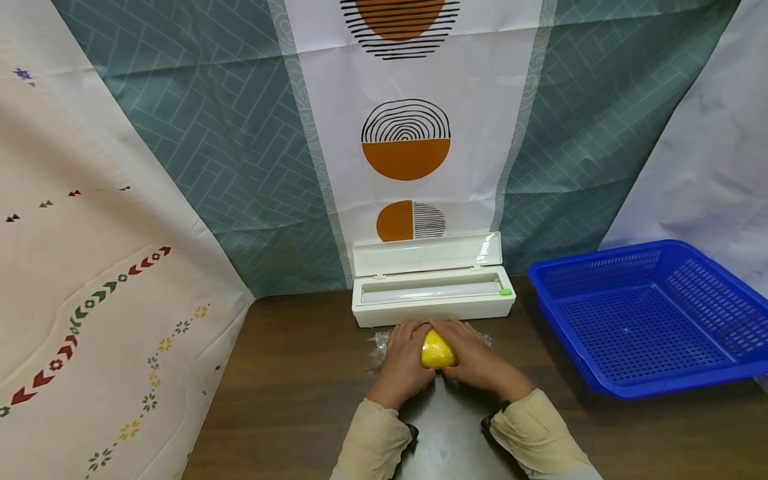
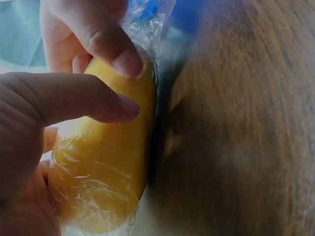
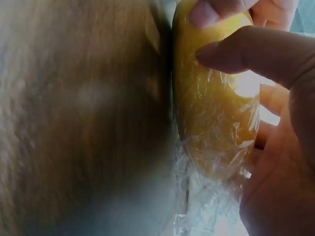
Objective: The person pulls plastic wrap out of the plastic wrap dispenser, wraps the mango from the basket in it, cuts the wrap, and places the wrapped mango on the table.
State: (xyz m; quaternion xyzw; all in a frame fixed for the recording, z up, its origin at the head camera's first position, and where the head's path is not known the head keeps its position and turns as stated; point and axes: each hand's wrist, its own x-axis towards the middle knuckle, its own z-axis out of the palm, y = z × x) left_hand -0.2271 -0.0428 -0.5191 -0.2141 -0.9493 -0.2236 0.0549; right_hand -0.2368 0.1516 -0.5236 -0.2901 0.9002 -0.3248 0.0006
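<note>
A smooth, oblong yellow thing point(image 1: 437, 350) wrapped in clear cling film lies between both hands, low over the table. My left hand point(image 1: 403, 363) grips its left part, thumb point(image 2: 115, 107) on the near side and fingers curled around the far side. The right hand point(image 1: 477, 357) grips the right part likewise, its thumb point(image 3: 216, 56) close beside the left thumb. Crinkled film point(image 1: 381, 345) sticks out past the left end, and loose film point(image 3: 211, 209) bunches at the right end. Just behind the hands stands a white cling film dispenser point(image 1: 435, 310), lid up, with a film roll point(image 1: 432, 292) inside.
A blue plastic basket point(image 1: 591, 353) stands on the right of the brown wooden table point(image 1: 288, 387). A green slider point(image 1: 505, 292) sits at the dispenser's right end. Patterned cloths point(image 1: 240, 133) hang behind and at the sides. A greyish shiny patch point(image 1: 450, 433) shows between the forearms.
</note>
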